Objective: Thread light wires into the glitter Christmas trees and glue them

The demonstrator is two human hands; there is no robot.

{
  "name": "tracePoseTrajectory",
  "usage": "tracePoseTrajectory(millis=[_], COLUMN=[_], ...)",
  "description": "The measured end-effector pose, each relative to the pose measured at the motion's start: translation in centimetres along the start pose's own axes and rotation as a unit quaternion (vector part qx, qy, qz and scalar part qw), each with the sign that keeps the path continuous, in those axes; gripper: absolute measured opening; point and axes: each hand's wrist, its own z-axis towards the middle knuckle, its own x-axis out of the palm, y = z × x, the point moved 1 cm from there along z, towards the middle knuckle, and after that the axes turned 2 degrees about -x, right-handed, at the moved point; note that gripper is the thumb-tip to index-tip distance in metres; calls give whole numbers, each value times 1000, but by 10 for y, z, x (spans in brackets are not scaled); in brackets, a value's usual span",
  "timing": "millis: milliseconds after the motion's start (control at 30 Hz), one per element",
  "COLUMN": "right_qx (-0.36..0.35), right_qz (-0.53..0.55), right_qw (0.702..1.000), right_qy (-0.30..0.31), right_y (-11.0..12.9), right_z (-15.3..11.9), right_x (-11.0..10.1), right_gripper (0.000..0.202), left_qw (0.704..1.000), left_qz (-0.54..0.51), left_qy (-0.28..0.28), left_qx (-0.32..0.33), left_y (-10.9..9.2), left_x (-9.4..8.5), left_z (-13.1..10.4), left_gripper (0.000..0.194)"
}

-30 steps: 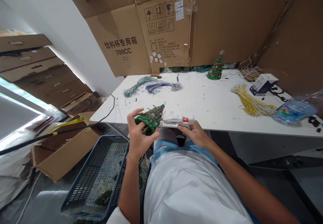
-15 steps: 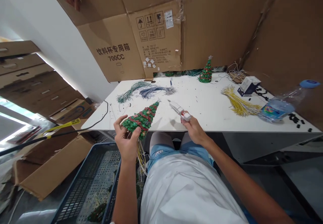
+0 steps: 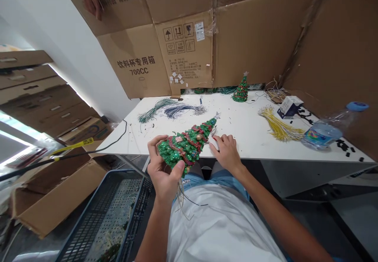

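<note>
My left hand [image 3: 167,171] is closed around the base of a small green Christmas tree figurine [image 3: 187,146] with red garlands, gold balls and a star tip. The tree leans to the right, and thin wires [image 3: 180,199] hang from its underside. Close beside the tree, my right hand [image 3: 226,152] is low over the front of the table with its fingers curled. Between its thumb and forefinger shows part of a white pointed hand tool with red parts [image 3: 212,139]; the tree hides the rest.
A second tree [image 3: 240,90] stands at the back. Green wires [image 3: 155,109], blue wires [image 3: 180,110] and yellow wires [image 3: 279,124] lie bundled on the white table [image 3: 251,148]. A bottle [image 3: 323,132] stands right. A crate [image 3: 103,211] is below left. Another person's hand [image 3: 91,0] grips the cardboard.
My left hand has brought the tree up and right, closer to me. My right hand has lowered slightly with the white tool, which is now mostly hidden.
</note>
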Motion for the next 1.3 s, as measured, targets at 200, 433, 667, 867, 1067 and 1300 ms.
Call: tracePoseTrajectory(millis=[200, 433, 667, 867, 1067, 1300], right_qx=[24, 106, 156, 205, 204, 198], right_qz=[75, 455, 763, 787, 790, 795], right_qw=[996, 883, 606, 566, 566, 562], right_qy=[-45, -38, 162, 136, 118, 115], right_y=[11, 48, 100, 104, 107, 107], right_z=[-5, -21, -42, -44, -45, -46], right_x=[-22, -72, -112, -117, -117, -116], right_gripper=[46, 52, 46, 56, 58, 62], left_qw=[999, 998, 994, 988, 974, 977], left_qz=[-42, -33, -39, -66, -136, -76], left_qy=[8, 7, 30, 89, 155, 147], left_qx=[-13, 46, 93, 104, 94, 132], left_y=[-13, -26, -33, -34, -33, -34], left_x=[9, 21, 38, 37, 28, 26], left_z=[0, -5, -20, -23, -20, -17], left_gripper=[27, 13, 11, 38, 49, 25])
